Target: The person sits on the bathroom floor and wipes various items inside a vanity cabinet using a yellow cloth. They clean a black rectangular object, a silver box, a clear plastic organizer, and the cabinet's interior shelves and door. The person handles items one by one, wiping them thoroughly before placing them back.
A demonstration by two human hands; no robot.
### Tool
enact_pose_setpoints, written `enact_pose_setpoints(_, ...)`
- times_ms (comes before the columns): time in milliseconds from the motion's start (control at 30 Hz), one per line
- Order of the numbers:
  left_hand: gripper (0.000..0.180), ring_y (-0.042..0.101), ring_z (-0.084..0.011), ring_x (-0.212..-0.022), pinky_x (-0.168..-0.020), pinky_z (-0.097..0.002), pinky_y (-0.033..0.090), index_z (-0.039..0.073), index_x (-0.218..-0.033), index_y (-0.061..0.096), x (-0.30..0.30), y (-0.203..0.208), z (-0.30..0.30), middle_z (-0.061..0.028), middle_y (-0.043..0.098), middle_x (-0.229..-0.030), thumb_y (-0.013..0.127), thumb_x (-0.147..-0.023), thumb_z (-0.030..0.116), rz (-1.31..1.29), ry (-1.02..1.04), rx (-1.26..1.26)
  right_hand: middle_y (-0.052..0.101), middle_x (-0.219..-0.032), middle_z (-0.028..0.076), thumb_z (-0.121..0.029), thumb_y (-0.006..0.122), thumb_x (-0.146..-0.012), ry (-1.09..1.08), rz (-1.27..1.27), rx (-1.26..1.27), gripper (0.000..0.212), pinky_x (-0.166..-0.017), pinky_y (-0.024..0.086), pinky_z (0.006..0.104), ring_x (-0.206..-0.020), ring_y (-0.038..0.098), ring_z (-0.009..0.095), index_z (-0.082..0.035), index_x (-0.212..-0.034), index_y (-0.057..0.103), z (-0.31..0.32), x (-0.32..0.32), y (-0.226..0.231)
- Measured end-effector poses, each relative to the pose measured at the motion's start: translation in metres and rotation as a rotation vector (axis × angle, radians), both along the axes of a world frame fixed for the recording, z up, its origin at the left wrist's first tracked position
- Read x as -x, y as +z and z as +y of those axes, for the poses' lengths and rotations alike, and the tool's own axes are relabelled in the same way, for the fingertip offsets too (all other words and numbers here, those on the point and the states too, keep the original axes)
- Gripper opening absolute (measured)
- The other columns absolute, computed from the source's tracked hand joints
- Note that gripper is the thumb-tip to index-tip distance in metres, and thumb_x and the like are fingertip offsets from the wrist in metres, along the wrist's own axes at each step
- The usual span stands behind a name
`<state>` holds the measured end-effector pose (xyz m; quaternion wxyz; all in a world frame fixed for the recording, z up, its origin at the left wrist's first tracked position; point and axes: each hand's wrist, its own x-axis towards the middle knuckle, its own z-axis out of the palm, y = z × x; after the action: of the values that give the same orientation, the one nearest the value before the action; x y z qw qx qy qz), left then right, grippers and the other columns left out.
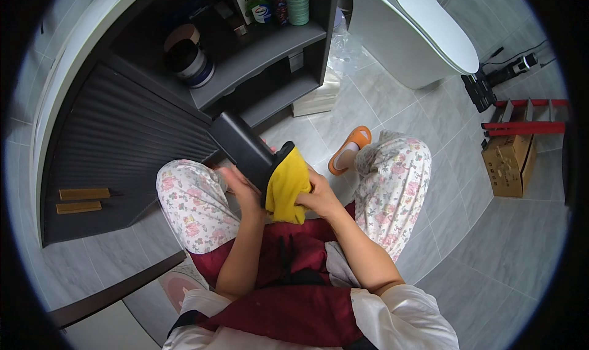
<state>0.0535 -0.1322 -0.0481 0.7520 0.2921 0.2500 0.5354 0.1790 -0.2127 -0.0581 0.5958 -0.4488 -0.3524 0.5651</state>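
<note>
My left hand holds a black, smooth, long box-shaped object from beneath. Its palm and thumb lie along the near side, and a bit of fingertip shows past the far side. A yellow cloth with a dark edge covers the right end of this object. My right hand grips the cloth, fingers bent into its folds and pressed toward the object's end. What lies under the cloth is hidden. Both hands are above my lap, between my knees.
Ahead stands a dark open cabinet with bottles and a jar on its shelf; its ribbed door swings out at left. Beyond are a white toilet, a cordless vacuum, a red-edged step ladder and a cardboard box.
</note>
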Motion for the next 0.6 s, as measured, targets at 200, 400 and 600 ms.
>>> enact_pose_setpoints(200,0.062,0.05,-0.0373,-0.111,-0.093,-0.0446,0.043,0.007,-0.135,0.02,-0.014,0.021,-0.007,-0.0207,0.042,-0.126,0.054,-0.084,0.018,0.089,0.047,-0.03,0.053,-0.118,0.01,-0.003,0.062,-0.07,-0.056,0.07,0.081,0.035,-0.086,0.043,0.0269,-0.106,0.053,0.018,0.001,-0.104,0.06,-0.001,0.001,-0.01)
enact_pose_setpoints(400,0.056,0.058,-0.0281,-0.098,-0.083,-0.0362,0.049,0.005,-0.132,0.025,0.002,0.017,0.009,-0.0173,0.05,-0.116,0.052,-0.083,0.003,0.382,0.232,-0.224,0.066,-0.086,0.01,-0.003,0.063,-0.074,-0.227,-0.489,0.287,0.024,-0.072,0.047,0.0247,-0.08,0.062,0.015,0.0,-0.097,0.064,0.007,-0.031,-0.005)
enact_pose_setpoints(600,0.055,0.055,-0.0192,-0.096,-0.084,-0.0285,0.045,0.002,-0.13,0.031,0.007,0.011,0.012,-0.0114,0.05,-0.114,0.056,-0.082,0.001,0.46,0.194,-0.16,0.064,-0.088,0.019,-0.008,0.064,-0.07,-0.401,-0.758,0.304,0.044,-0.076,0.048,0.0332,-0.081,0.063,0.031,-0.009,-0.113,0.057,0.003,-0.052,-0.035)
